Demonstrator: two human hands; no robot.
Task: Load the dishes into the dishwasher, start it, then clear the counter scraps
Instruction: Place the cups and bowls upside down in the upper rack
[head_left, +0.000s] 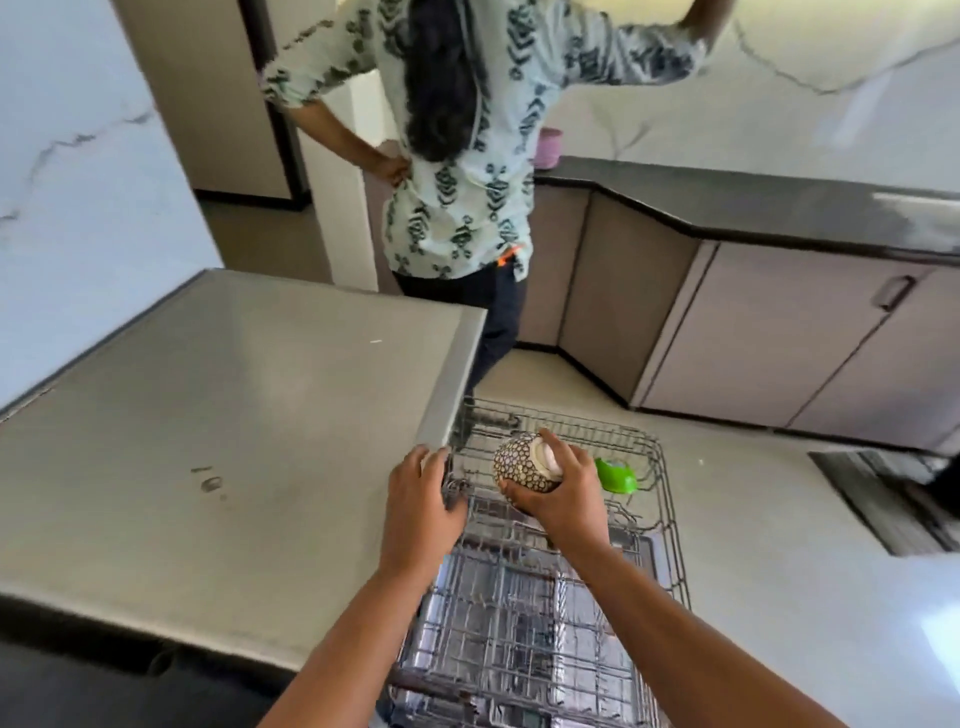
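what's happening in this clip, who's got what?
A person is loading a dishwasher. The right hand grips a patterned bowl, turned on its side, over the pulled-out wire rack. The left hand rests at the rack's left edge, beside the steel countertop. A green dish already lies in the rack, just right of the bowl. A second person stands behind, back to the camera.

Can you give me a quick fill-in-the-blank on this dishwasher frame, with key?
1. The right hand grips a patterned ____ over the rack.
2. The left hand rests at the rack's ____ edge.
3. The item already lying in the rack is ____ in colour.

Missing words: bowl; left; green
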